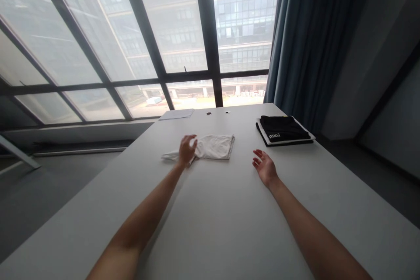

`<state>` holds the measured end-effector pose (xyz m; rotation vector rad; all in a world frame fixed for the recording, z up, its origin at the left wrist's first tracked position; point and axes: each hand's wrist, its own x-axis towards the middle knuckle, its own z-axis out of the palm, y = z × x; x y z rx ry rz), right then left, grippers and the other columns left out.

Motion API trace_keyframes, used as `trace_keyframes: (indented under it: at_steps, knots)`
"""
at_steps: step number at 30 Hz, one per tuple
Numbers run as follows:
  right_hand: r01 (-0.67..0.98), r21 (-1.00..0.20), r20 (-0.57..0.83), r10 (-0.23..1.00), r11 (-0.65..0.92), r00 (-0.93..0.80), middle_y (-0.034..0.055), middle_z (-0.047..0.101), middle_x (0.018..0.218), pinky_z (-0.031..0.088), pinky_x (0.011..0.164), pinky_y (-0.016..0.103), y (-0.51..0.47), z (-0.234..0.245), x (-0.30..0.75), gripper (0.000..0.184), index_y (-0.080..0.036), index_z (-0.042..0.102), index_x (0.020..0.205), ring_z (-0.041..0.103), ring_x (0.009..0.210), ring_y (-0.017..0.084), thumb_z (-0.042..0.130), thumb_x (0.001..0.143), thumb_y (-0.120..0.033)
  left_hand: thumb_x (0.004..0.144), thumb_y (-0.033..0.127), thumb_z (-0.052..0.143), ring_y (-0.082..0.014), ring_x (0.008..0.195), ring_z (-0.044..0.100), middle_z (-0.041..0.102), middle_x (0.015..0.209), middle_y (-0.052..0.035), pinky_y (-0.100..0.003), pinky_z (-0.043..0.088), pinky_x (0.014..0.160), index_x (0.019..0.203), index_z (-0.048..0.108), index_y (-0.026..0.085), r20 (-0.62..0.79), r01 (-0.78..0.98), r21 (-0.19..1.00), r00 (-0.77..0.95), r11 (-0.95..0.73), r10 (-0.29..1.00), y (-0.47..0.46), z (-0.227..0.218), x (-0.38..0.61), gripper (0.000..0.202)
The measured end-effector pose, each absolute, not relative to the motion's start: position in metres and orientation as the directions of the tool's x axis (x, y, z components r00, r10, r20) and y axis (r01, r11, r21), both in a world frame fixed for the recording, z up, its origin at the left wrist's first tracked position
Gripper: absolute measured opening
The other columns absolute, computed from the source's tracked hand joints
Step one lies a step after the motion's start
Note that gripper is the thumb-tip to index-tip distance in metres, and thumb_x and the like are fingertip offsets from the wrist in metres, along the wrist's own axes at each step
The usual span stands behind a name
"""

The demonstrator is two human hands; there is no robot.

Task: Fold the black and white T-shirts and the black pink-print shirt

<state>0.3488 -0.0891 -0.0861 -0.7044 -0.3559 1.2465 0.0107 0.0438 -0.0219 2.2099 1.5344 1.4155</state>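
Observation:
A white folded garment (pixel 215 146) lies on the white table (pixel 223 210), with a loose narrower end stretching out to the left. My left hand (pixel 187 151) is over the left part of this garment, fingers curved and the thumb apart from them, with nothing visibly gripped. Whether it touches the cloth I cannot tell. To the right of the garment, my right hand (pixel 264 168) hovers above the table, palm turned inward and fingers loosely spread, holding nothing.
Folded black and white clothes (pixel 284 129) form a stack at the table's right side, the top one black with white lettering. A white sheet (pixel 177 114) lies at the far left corner. Two small round fittings (pixel 209 113) sit near the far edge, before windows and a blue curtain (pixel 302 43).

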Motion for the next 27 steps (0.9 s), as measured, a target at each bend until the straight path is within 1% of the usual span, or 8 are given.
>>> trace_keyframes:
  at_steps: [3, 6, 12, 16, 20, 22, 24, 27]
  knots:
    - [-0.725, -0.678, -0.121, 0.954, 0.123, 0.274, 0.0016, 0.071, 0.108, 0.055, 0.063, 0.026, -0.091, -0.087, 0.35, 0.013, -0.025, 0.071, 0.093, 0.062, 0.072, 0.014, 0.067, 0.082, -0.032, 0.074, 0.028, 0.075, -0.0236, 0.091, 0.065, 0.07, 0.093, -0.0048, -0.033, 0.049, 0.09, 0.088, 0.073, 0.022, 0.485, 0.695, 0.498, 0.272, -0.518, 0.831, 0.036, -0.047, 0.026, 0.015]
    - [-0.717, -0.689, -0.114, 0.961, 0.105, 0.25, 0.0014, 0.073, 0.106, 0.056, 0.063, 0.027, -0.092, -0.087, 0.352, 0.012, -0.026, 0.071, 0.092, 0.062, 0.072, 0.015, 0.068, 0.081, -0.031, 0.079, 0.033, 0.071, -0.0229, 0.083, 0.065, 0.07, 0.085, -0.0064, -0.032, 0.049, 0.083, 0.073, 0.073, 0.021, 0.401, 0.723, 0.475, 0.329, -0.502, 0.855, 0.036, -0.057, 0.036, 0.014]
    - [-0.715, -0.694, -0.112, 0.968, 0.084, 0.223, 0.0022, 0.074, 0.101, 0.057, 0.063, 0.025, -0.092, -0.089, 0.353, 0.01, -0.024, 0.071, 0.09, 0.063, 0.071, 0.014, 0.069, 0.081, -0.028, 0.099, 0.042, 0.039, -0.0187, 0.08, 0.065, 0.073, 0.087, -0.0069, -0.027, 0.05, 0.074, 0.095, 0.075, 0.015, 0.305, 0.727, 0.49, 0.374, -0.481, 0.876, 0.039, -0.021, 0.002, 0.045]
    - [-0.714, -0.698, -0.126, 0.972, 0.054, 0.196, 0.0044, 0.075, 0.099, 0.058, 0.063, 0.024, -0.092, -0.09, 0.354, 0.01, -0.022, 0.072, 0.09, 0.064, 0.071, 0.014, 0.067, 0.082, -0.025, 0.091, 0.05, 0.055, -0.0168, 0.062, 0.064, 0.069, 0.066, -0.004, -0.025, 0.049, 0.062, 0.085, 0.077, 0.015, 0.182, 0.753, 0.461, 0.437, -0.469, 0.881, 0.02, -0.006, -0.027, 0.042]
    - [-0.718, -0.695, -0.146, 0.971, 0.035, 0.188, 0.0067, 0.074, 0.098, 0.058, 0.064, 0.023, -0.092, -0.09, 0.355, 0.01, -0.02, 0.072, 0.09, 0.064, 0.071, 0.013, 0.066, 0.082, -0.022, 0.082, 0.041, 0.072, -0.0204, 0.084, 0.068, 0.073, 0.094, -0.0056, -0.029, 0.051, 0.079, 0.102, 0.076, 0.022, 0.202, 0.809, 0.386, 0.394, -0.443, 0.897, -0.02, -0.028, -0.023, 0.028]
    - [-0.718, -0.695, -0.153, 0.97, 0.03, 0.188, 0.0077, 0.074, 0.098, 0.058, 0.064, 0.023, -0.094, -0.089, 0.354, 0.01, -0.019, 0.072, 0.09, 0.064, 0.071, 0.014, 0.066, 0.082, -0.021, 0.085, 0.038, 0.07, -0.0229, 0.1, 0.065, 0.07, 0.103, -0.006, -0.032, 0.049, 0.089, 0.099, 0.077, 0.024, 0.232, 0.828, 0.353, 0.374, -0.436, 0.898, -0.039, -0.042, -0.014, 0.02]
    - [-0.714, -0.699, -0.152, 0.97, 0.03, 0.19, 0.0083, 0.074, 0.097, 0.058, 0.064, 0.023, -0.095, -0.089, 0.354, 0.01, -0.018, 0.071, 0.09, 0.064, 0.07, 0.014, 0.067, 0.081, -0.02, 0.093, 0.035, 0.061, -0.0232, 0.107, 0.062, 0.068, 0.103, -0.0062, -0.033, 0.047, 0.094, 0.092, 0.077, 0.025, 0.263, 0.838, 0.334, 0.356, -0.431, 0.897, -0.051, -0.052, -0.008, 0.018]
    - [-0.707, -0.707, -0.157, 0.969, 0.026, 0.192, 0.0084, 0.074, 0.096, 0.059, 0.064, 0.023, -0.097, -0.088, 0.354, 0.01, -0.018, 0.071, 0.09, 0.064, 0.07, 0.014, 0.067, 0.08, -0.018, 0.097, 0.031, 0.055, -0.0221, 0.104, 0.063, 0.067, 0.098, -0.006, -0.032, 0.047, 0.092, 0.087, 0.075, 0.024, 0.296, 0.845, 0.335, 0.326, -0.417, 0.898, -0.06, -0.054, -0.006, 0.024]
